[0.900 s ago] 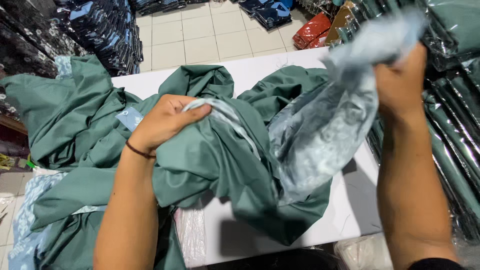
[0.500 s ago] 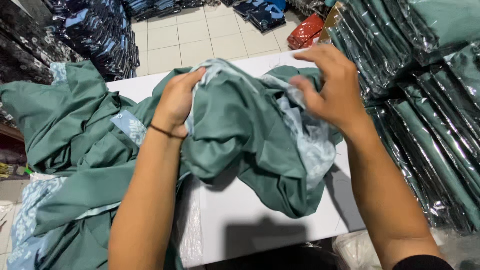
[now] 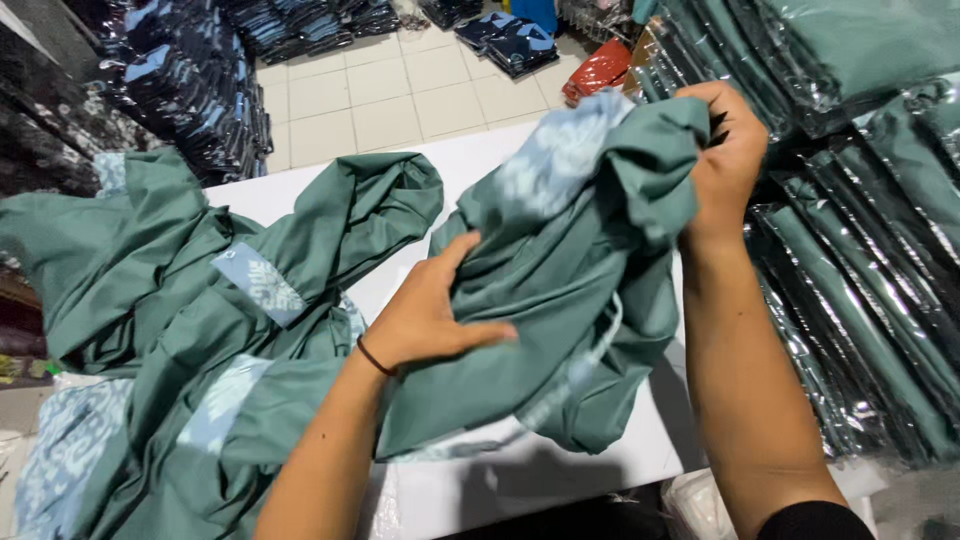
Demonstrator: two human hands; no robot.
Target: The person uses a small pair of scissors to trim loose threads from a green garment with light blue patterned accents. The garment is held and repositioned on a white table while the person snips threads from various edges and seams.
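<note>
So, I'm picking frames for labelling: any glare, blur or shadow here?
Head view: sharp overall; glare streaks on the plastic-wrapped stacks; the garment, held by left hand and right hand, shadows the table; edges bend slightly.

crumpled green garment (image 3: 560,300) with pale blue patterned trim, lifted above table.
</note>
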